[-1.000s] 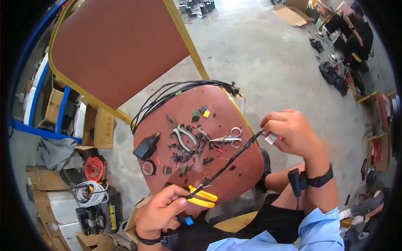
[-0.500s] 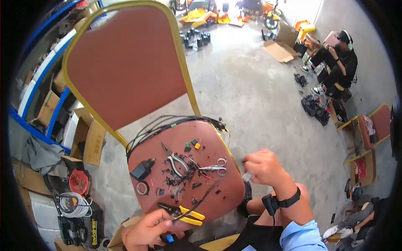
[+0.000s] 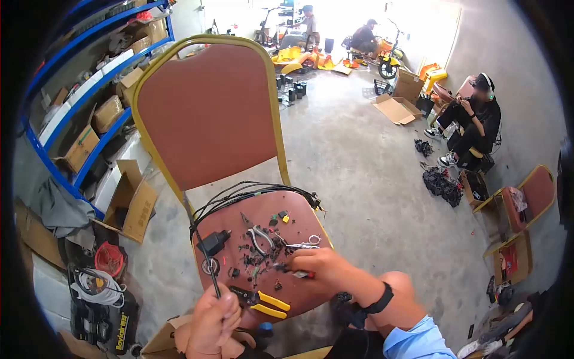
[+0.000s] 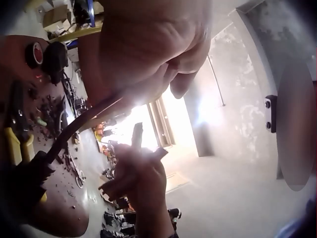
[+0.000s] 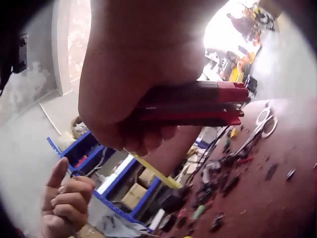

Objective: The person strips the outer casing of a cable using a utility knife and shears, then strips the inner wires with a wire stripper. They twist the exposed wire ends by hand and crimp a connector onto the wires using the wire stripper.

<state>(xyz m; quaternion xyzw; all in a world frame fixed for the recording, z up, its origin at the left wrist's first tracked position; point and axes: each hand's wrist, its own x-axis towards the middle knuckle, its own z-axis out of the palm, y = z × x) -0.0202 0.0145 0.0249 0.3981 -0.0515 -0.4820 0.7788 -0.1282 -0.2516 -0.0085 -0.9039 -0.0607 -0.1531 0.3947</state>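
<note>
Where the grey floor [image 3: 359,179] extends toward the bright opening, blue shelving [image 3: 89,125] lines the left side and a person in black [image 3: 478,122] is seated on the right. A gold-framed chair [image 3: 206,119] faces the worker; its red-brown seat serves as the work surface. A bundle of black cables [image 3: 233,196] runs along the seat's rear edge.

The left hand [image 3: 212,320] is closed around a black cable [image 3: 213,280], which projects upward from the fist at a slight tilt, in front of the seat's left side. The right hand [image 3: 326,266] is above the right part of the seat, fingers wrapped around a red-handled tool [image 5: 198,104]; its tip is over the scraps.

Components on the seat are as follows. Yellow-handled strippers [image 3: 270,304] lie at the near edge, beside the left hand. A black device [image 3: 214,243] is positioned at the left, and grey-handled pliers [image 3: 262,240] lie near the centre. Scissors [image 3: 310,242] rest at the right, beyond the right hand. A tape roll [image 3: 210,267] is located just below the black device. A yellow connector [image 3: 285,219] sits toward the rear. Small dark scraps [image 3: 256,261] are scattered around the pliers.
</note>
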